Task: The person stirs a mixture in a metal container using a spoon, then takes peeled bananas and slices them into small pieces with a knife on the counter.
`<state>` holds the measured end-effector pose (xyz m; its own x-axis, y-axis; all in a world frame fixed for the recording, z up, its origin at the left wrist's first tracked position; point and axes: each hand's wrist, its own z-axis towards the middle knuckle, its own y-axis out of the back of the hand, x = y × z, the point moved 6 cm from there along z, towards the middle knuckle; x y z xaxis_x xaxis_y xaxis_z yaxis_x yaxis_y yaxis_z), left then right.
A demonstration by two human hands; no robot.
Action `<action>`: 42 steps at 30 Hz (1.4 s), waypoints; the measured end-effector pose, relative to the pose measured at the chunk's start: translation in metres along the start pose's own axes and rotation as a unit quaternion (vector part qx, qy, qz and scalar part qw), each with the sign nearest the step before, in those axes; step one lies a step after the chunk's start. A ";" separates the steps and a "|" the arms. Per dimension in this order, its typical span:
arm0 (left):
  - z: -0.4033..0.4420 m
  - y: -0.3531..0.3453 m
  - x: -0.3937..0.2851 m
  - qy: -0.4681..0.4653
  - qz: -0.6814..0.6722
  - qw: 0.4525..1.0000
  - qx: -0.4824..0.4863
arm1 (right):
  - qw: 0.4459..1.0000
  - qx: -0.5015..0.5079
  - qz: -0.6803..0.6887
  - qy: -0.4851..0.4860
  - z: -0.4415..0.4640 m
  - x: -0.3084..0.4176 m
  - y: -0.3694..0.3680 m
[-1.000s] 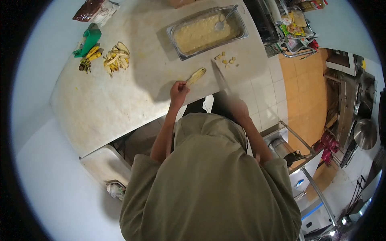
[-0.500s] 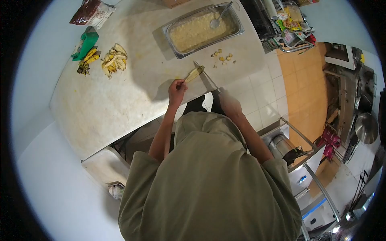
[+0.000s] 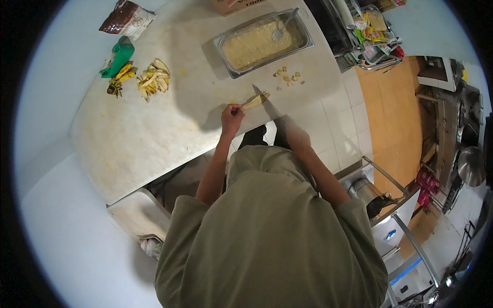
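My left hand (image 3: pixel 232 119) is closed on the near end of a peeled banana piece (image 3: pixel 255 100) at the table's front edge. My right hand (image 3: pixel 296 134), blurred, grips a knife (image 3: pixel 265 99) whose blade lies across the far part of the banana. Several small banana cubes (image 3: pixel 287 78) lie beyond the blade. Behind them stands a metal tray (image 3: pixel 233 73) of pale yellow mash, with a spoon (image 3: pixel 278 34) in it. At the left are a heap of banana peels (image 3: pixel 154 80) and some unpeeled bananas (image 3: pixel 124 73).
A green bag (image 3: pixel 122 55) and a brown-and-white packet (image 3: pixel 127 19) sit at the table's (image 3: pixel 128 138) back left. A cardboard box (image 3: pixel 239 5) is at the back. Packets (image 3: pixel 374 33) fill a rack to the right; a metal pot (image 3: pixel 363 190) stands lower right.
The knife has swung left from beside the cubes onto the banana, and my right hand moved left with it. My left hand still holds the banana. The view has shifted slightly.
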<state>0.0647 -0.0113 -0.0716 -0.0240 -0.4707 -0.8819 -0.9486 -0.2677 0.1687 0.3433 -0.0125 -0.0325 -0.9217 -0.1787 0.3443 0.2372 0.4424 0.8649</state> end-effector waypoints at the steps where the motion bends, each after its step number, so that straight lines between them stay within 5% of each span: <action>1: -0.002 0.000 -0.001 -0.016 0.024 1.000 0.007 | 1.000 0.008 -0.012 -0.007 -0.008 -0.004 0.007; 4: 0.002 -0.004 -0.008 -0.089 0.095 0.991 0.015 | 1.000 0.007 0.002 -0.016 0.000 -0.001 0.003; 11: 0.002 -0.001 -0.003 0.029 -0.015 0.999 0.044 | 0.990 0.040 0.127 -0.051 0.001 0.011 0.015; 15: 0.003 -0.013 -0.032 -0.065 0.179 0.982 0.004 | 0.991 0.048 0.119 -0.046 0.011 0.007 0.015; 18: 0.019 -0.027 -0.024 -0.054 0.131 0.990 -0.009 | 0.991 0.029 0.126 -0.037 0.016 0.010 0.010; 24: 0.020 -0.047 -0.020 0.102 -0.032 0.988 0.113 | 0.994 0.018 0.094 -0.047 0.019 0.011 0.011; 32: 0.011 -0.024 -0.023 0.081 -0.044 0.995 0.038 | 0.998 0.039 -0.009 -0.039 0.020 0.001 0.011; 35: 0.018 -0.031 -0.023 0.096 -0.022 0.995 0.035 | 0.994 0.030 0.100 -0.034 0.021 0.008 0.013; 42: 0.019 -0.039 -0.001 0.076 0.043 0.996 0.017 | 0.998 0.021 0.049 -0.023 0.030 0.017 0.030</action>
<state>0.0953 0.0154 -0.0858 -0.0595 -0.6133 -0.7876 -0.9551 -0.1943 0.2234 0.3253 0.0246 -0.0117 -0.9082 -0.0931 0.4080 0.3139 0.4932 0.8113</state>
